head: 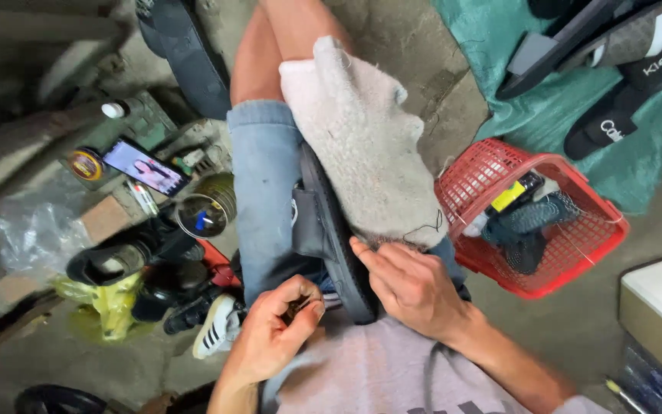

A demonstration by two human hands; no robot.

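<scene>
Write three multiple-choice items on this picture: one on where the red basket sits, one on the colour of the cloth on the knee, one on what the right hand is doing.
1. Where is the red basket?
A. On the floor beside the person's right leg
B. On the person's lap
C. Hung on a wall

2. What colour is the cloth on the knee?
A. Bright green
B. Off-white
C. Black

3. What is the right hand doing?
A. Hanging free in the air
B. Holding a phone
C. Touching the dark sandal at the cloth's edge

Answers: 1 A, the basket stands on the bare floor at the right of the leg. 2 B, the cloth is pale and woolly. 3 C, its fingers rest where sandal and cloth meet, while the left hand pinches something small and dark.
</scene>
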